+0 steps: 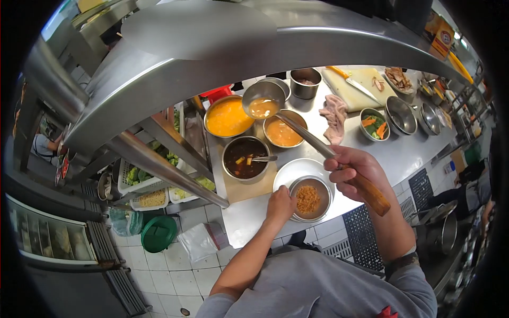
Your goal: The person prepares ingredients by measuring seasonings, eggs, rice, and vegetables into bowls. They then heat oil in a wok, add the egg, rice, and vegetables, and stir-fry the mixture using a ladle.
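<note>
My right hand (354, 172) is wrapped round the wooden-ended handle of a large ladle (307, 137). The ladle's round bowl reaches away to the left, with some pale orange liquid in it, above the rims of the metal bowls. With closed fingers, my left hand (281, 204) grips the left rim of a metal bowl (324, 208) holding brown-orange grainy food (307, 199). That bowl overlaps the near edge of a white plate (284, 171). Beyond it stands a bowl of orange liquid (303, 123), partly behind the ladle handle.
Bowls of yellow liquid (208, 130) and dark sauce with a spoon (265, 158) stand left. Right are a crumpled cloth (334, 116), a vegetable bowl (375, 139) and a cutting board (356, 102) with a knife (363, 90). A steel shelf (339, 45) overhangs the counter.
</note>
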Motion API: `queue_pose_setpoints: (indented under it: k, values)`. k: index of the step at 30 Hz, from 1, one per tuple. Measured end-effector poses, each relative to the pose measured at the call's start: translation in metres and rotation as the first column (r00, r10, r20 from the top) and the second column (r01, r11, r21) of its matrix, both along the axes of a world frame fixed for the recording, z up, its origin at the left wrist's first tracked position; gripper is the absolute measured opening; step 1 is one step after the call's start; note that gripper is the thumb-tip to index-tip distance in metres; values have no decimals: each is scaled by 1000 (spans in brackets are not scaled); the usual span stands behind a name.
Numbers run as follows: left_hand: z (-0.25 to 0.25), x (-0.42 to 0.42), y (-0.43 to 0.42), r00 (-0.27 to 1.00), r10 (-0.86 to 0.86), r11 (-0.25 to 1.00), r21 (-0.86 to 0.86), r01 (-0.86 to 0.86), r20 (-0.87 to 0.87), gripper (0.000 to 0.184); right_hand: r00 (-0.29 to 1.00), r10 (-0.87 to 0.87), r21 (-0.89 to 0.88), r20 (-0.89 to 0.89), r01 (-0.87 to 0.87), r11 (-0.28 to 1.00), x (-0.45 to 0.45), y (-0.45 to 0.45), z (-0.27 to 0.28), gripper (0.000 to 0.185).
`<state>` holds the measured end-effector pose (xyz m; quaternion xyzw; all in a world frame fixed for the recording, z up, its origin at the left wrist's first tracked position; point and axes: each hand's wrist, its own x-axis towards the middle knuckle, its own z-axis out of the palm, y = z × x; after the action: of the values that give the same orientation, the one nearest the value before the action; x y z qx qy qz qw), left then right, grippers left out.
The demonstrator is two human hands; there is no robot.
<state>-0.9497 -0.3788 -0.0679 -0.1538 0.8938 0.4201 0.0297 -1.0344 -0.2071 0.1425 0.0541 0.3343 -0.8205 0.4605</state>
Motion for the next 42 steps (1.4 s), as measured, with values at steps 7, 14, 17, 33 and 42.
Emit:
queue_pose_setpoints:
  k: [7,14,17,33,42]
  values:
    - [30,35,-7,995,91,983,164,-83,-43,23,982,138,200,-129,-111,974,-12,-52,-12,26]
    - [31,109,-40,979,203,930,311,-196,13,18,945,234,406,-227,-127,905,-14,-71,-14,41]
    - [39,132,-50,954,283,880,370,-299,97,16,933,267,463,-241,-132,877,-16,-73,-11,46]
    - [41,173,-72,879,467,749,487,-449,92,16,918,346,479,-192,-221,850,-19,-79,2,15]
    - [39,176,-74,861,499,711,523,-471,97,16,957,289,217,-21,-278,936,-37,-72,-4,6]
